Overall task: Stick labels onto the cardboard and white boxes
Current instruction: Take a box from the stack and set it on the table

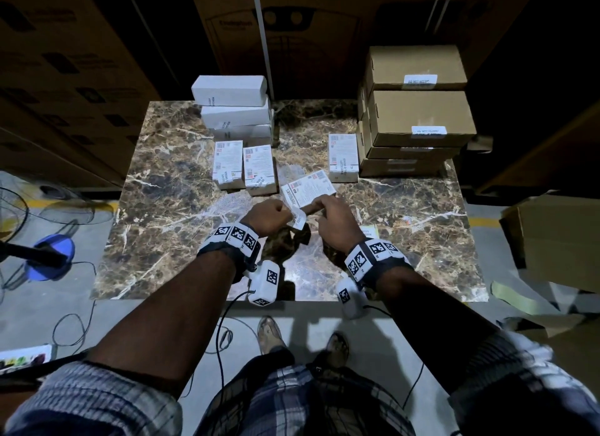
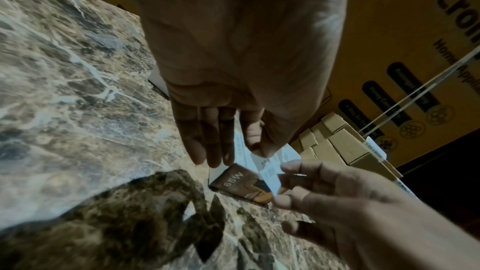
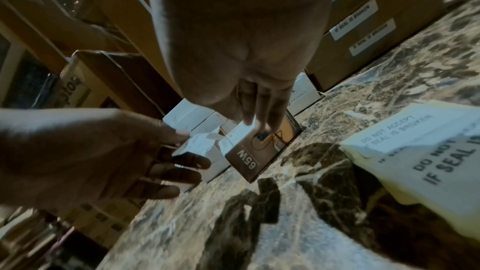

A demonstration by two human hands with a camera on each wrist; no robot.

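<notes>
A small white box [image 1: 308, 190] with a brown "65W" end [image 2: 240, 184] is tilted up off the marble table [image 1: 168, 208], just ahead of both hands. My right hand [image 1: 319, 205] grips its near end, fingers curled over the top [image 3: 255, 124]. My left hand [image 1: 287, 213] pinches a white label strip [image 1: 298, 220] between thumb and forefinger [image 2: 255, 149], right at the box's near left corner. The strip [image 2: 269, 174] hangs beside the brown end and touches the box; how much of it is stuck I cannot tell.
Three small labelled boxes [image 1: 229, 162] [image 1: 259, 169] [image 1: 343, 156] lie further back. White boxes [image 1: 233, 111] are stacked at the back left, cardboard boxes [image 1: 418, 111] at the back right. A yellowish label sheet [image 3: 415, 147] lies by my right wrist. Big cartons surround the table.
</notes>
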